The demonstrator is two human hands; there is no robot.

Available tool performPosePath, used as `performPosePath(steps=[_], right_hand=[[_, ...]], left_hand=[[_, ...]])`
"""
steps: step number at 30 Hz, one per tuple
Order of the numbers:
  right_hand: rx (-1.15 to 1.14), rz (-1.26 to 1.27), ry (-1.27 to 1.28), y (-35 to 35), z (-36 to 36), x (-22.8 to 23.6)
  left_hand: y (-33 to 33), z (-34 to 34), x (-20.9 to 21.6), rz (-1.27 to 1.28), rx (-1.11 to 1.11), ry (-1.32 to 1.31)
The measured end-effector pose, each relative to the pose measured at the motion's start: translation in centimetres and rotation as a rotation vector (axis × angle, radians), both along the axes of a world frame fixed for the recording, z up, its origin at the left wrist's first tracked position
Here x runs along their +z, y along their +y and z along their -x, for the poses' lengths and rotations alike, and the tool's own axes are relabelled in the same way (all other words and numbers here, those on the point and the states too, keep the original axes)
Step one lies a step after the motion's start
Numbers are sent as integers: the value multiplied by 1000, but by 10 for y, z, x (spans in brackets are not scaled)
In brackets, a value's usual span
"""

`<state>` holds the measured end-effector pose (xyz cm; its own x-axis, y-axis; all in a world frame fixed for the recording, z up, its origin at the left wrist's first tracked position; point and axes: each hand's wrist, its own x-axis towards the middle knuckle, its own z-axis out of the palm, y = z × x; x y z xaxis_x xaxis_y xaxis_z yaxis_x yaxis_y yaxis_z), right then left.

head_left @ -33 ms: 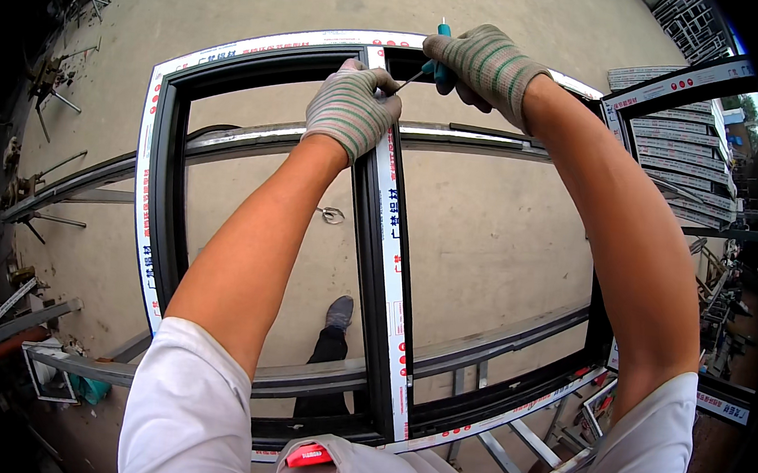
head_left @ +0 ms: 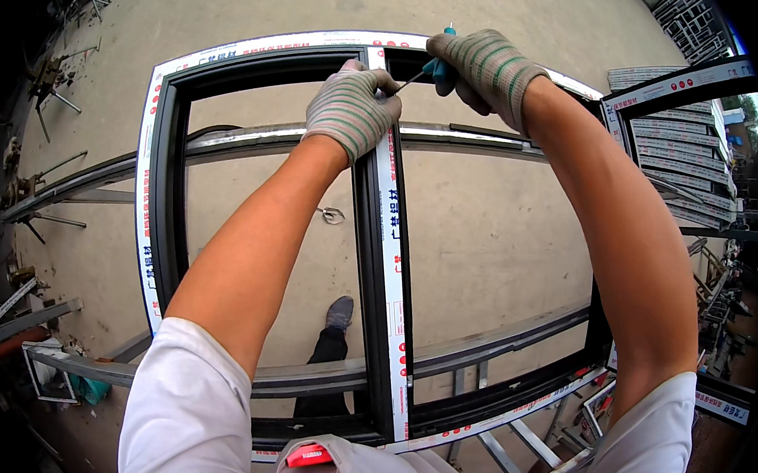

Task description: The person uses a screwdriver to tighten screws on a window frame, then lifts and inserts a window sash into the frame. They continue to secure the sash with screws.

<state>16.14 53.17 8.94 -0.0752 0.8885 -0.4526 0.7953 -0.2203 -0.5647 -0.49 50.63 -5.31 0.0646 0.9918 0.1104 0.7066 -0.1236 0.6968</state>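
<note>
A black metal window frame (head_left: 165,173) with white printed film on its faces lies in front of me, split by a middle bar (head_left: 389,228). My left hand (head_left: 352,108), in a striped knit glove, rests over the far end of that bar. Its fingers are drawn together there, and what they pinch is hidden. My right hand (head_left: 492,73), gloved the same way, grips a teal-handled driver (head_left: 445,73) just right of the left hand. The driver's thin metal shaft slants down to the left fingertips, where its end is out of sight.
Long metal support rails (head_left: 476,358) run crosswise under the frame. A second film-covered frame (head_left: 680,87) stands at the right, before stacked profiles (head_left: 679,155). Clamps and metal rods (head_left: 54,86) line the left side. My shoe (head_left: 340,312) shows through the left opening.
My right hand has turned slightly, and the upper end of the driver's handle has shifted a little to the right and down. My left hand and the frame stay put.
</note>
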Motion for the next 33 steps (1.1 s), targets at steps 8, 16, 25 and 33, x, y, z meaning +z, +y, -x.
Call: performPosePath(steps=[8,16,25,33], right_hand=[[405,-638,-442,-5,-16,-9],[707,-645,-715,-2,-27,10],[78,-43,-232,1,0,-1],[825,-776,-504,8,-28,1]], left_hand=[[-1,-1,0,6,2,8],[-1,-2,-1,-9,11,26],[-1,-2,4,29,4,44],[-3,-2,5,21,8,24]])
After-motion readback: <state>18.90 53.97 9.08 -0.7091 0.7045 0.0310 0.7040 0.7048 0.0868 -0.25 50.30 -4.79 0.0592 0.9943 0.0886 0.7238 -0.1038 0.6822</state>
